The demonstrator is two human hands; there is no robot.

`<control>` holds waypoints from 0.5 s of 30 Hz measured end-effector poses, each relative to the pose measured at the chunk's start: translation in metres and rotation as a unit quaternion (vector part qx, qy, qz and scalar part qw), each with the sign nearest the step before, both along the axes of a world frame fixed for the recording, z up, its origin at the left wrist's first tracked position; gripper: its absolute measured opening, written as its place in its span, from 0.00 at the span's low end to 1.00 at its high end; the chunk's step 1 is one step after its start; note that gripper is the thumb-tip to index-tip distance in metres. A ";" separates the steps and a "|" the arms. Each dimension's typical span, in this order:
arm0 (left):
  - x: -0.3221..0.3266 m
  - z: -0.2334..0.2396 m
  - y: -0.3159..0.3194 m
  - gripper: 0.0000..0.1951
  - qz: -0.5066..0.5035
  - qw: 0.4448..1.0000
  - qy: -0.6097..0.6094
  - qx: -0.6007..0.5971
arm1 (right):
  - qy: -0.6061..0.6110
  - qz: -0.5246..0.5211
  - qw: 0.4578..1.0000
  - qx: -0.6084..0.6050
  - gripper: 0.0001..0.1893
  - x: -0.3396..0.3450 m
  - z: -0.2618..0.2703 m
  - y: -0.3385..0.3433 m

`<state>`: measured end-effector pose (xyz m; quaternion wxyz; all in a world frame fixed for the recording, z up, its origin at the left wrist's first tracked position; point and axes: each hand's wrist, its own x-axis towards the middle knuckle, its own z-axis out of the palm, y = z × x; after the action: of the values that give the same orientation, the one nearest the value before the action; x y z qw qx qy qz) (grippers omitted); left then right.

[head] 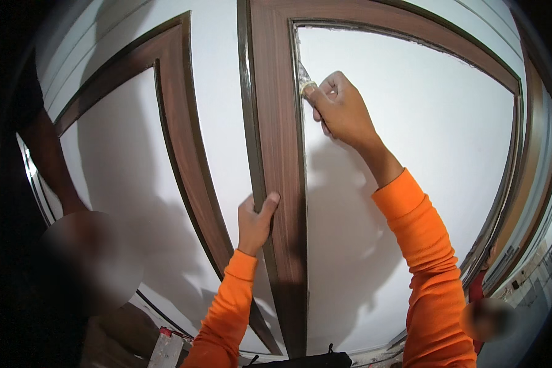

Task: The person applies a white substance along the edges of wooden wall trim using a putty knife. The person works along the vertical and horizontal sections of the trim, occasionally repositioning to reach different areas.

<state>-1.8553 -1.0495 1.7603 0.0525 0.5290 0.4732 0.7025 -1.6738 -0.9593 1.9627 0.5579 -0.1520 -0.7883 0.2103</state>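
Note:
In front of me a white panel [409, 119] is set in a brown wood-grain frame [276, 115] with dark edge strips. My right hand [340, 108] grips a small tool that looks like a putty knife [304, 76], its blade at the inner edge where the frame's upright meets the panel. Most of its handle is hidden by my fingers. Lower down, my left hand [257, 221] holds the upright, the thumb on its brown face and the fingers round its left dark edge strip [253, 138]. Rough marks show along the panel's left and top edges.
A second brown frame [184, 106] with a white panel stands at the left. Another person's arm [57, 161] reaches down at the far left. A person in red, partly blurred, is low at the right. A dusty block [165, 352] and a black item [299, 361] lie at the bottom.

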 end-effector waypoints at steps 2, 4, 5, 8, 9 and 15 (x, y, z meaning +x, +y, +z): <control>0.005 0.045 0.004 0.27 0.011 0.997 0.016 0.080 | 0.022 0.025 0.999 -0.029 0.17 -0.004 -0.003 0.000; 0.003 0.073 0.006 0.28 0.037 0.995 0.028 0.084 | 0.043 0.050 0.996 -0.055 0.17 -0.009 -0.003 -0.003; -0.001 0.082 0.005 0.28 0.059 0.997 0.030 0.047 | 0.050 0.066 0.995 -0.056 0.17 -0.010 0.000 -0.003; 0.009 0.086 0.006 0.29 0.103 0.994 0.042 0.021 | 0.081 0.080 0.992 -0.050 0.16 -0.006 0.027 0.005; 0.011 0.085 0.005 0.30 0.122 0.991 0.047 0.023 | 0.083 0.090 0.991 -0.050 0.16 -0.009 0.034 0.004; 0.000 0.089 0.012 0.31 0.103 0.992 0.045 0.056 | 0.072 0.082 0.992 -0.062 0.16 -0.013 0.047 -0.002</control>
<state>-1.8556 -1.0375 1.8496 -0.0712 0.5108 0.4870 0.7049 -1.6864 -0.9611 2.0098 0.5835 -0.1059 -0.7416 0.3137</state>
